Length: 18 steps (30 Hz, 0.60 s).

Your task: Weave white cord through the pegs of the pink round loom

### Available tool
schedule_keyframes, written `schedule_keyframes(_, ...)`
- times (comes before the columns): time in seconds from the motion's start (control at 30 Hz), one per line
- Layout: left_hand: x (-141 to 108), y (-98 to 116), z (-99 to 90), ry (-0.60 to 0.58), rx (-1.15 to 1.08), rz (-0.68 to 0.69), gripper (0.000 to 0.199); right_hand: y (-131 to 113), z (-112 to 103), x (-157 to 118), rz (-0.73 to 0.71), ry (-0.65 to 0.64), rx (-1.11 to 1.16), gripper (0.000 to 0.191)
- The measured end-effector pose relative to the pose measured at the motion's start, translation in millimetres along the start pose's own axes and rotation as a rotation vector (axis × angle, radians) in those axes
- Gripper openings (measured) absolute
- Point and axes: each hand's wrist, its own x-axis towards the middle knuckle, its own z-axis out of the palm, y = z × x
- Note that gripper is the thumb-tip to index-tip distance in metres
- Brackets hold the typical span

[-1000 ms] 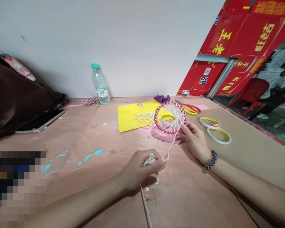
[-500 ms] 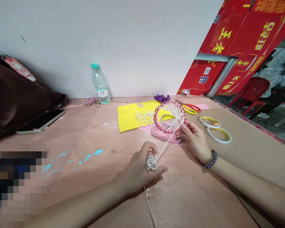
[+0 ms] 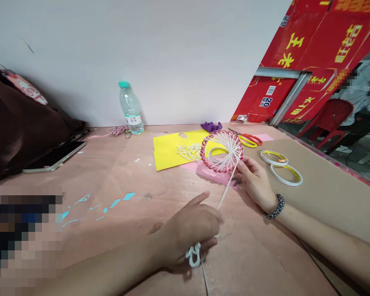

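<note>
A person's left hand (image 3: 188, 234) clenches a looped bundle of white cord (image 3: 193, 255) above a pink-toned wooden tabletop (image 3: 117, 172), index finger extended, the forearm reaching in low from the lower left. The right hand (image 3: 255, 183), forearm angled in from the right and a dark beaded bracelet (image 3: 275, 207) on the wrist, grips a red-wrapped ring (image 3: 222, 151) by its lower right rim, fingers curled against it and the ring tilted up off the surface. White cord spokes (image 3: 225, 148) cross the ring's centre, and a taut white strand (image 3: 226, 191) runs from the ring down into the left hand's grip, with a loose tail (image 3: 205, 279) hanging below.

Beneath the ring lie a sheet of pink paper (image 3: 209, 172) and yellow card (image 3: 169, 150) bearing a tangle of loose cord (image 3: 188, 152). Red-handled scissors (image 3: 246, 140) sit just beyond, beside a purple cloth (image 3: 211, 127). Two rolls of yellow-lined tape (image 3: 286, 174) rest on brown cardboard (image 3: 333, 181) to the right. A water bottle (image 3: 130, 109) stands against the wall at the tabletop's far edge, and a dark brown bag (image 3: 18, 123) and a tablet (image 3: 54, 155) lie at left.
</note>
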Motion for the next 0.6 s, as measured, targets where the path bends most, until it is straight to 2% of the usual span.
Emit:
schedule_keyframes(0.03,0,-1,1.7,0.024,-0.054,-0.101,0.008,0,0,0,-0.002,0.004,0.005,0.035)
schedule_keyframes(0.1,0,-3,4.8,0.094,-0.121,-0.399,0.012,1,-1,1,-0.001,0.007,0.009,0.036)
schedule_keyframes(0.17,3,-4,6.1,0.126,-0.147,-0.669,0.029,2,-2,2,-0.001,0.007,0.004,0.036)
schedule_keyframes(0.2,5,-4,6.0,0.111,-0.161,-0.745,0.033,2,-2,2,-0.006,0.008,0.000,0.035)
schedule_keyframes(0.23,7,-4,5.5,0.082,-0.173,-0.766,0.030,2,-2,2,-0.011,0.009,-0.005,0.035)
schedule_keyframes(0.3,10,-3,3.7,-0.002,-0.148,-0.690,0.020,2,-2,2,-0.019,0.013,-0.010,0.035)
schedule_keyframes(0.33,11,-3,2.8,-0.032,-0.105,-0.610,0.022,2,-2,2,-0.016,0.013,-0.013,0.036)
schedule_keyframes(0.43,10,1,0.4,-0.035,0.072,-0.267,0.014,1,-1,0,0.009,-0.004,-0.011,0.037)
schedule_keyframes(0.5,8,4,-0.1,-0.070,0.110,-0.070,0.010,-1,0,0,0.015,-0.013,-0.009,0.035)
schedule_keyframes(0.57,5,5,0.7,-0.161,0.044,0.019,0.012,-1,0,-1,0.011,-0.010,-0.008,0.033)
schedule_keyframes(0.6,4,6,1.5,-0.182,-0.004,0.016,0.011,-1,0,-1,0.009,-0.005,-0.009,0.033)
